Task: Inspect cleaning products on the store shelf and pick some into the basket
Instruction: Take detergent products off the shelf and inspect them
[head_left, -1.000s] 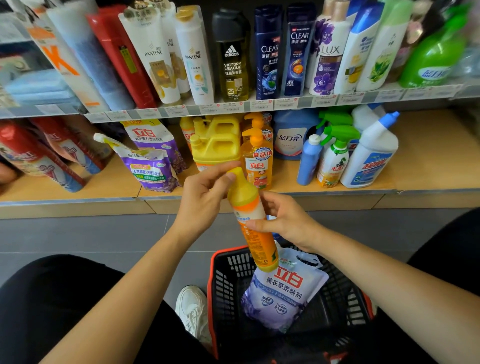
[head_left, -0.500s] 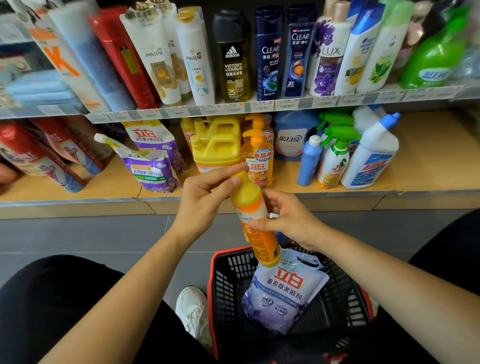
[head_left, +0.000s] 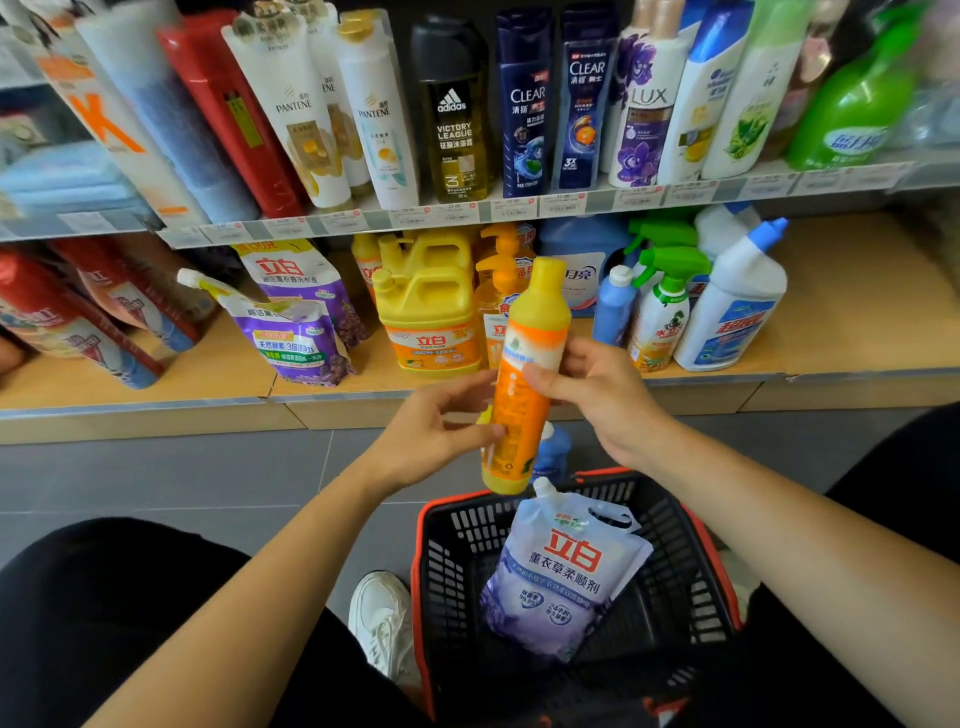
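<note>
As the right hand (head_left: 605, 402) grips the bottle (head_left: 519, 415), pouch (head_left: 566, 571) reads 立白.

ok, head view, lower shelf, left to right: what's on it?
red pouches → purple pouches → yellow jug → small blue bottle → green-trigger spray bottle → white bottle with blue cap. Pump bottle behind the held orange bottle left out.

price tags (head_left: 511, 208): unreadable blur | blue item (head_left: 553, 454), perhaps a bottle: mostly behind orange bottle (head_left: 522, 415) | basket (head_left: 423, 561): near rim mostly hidden
</note>
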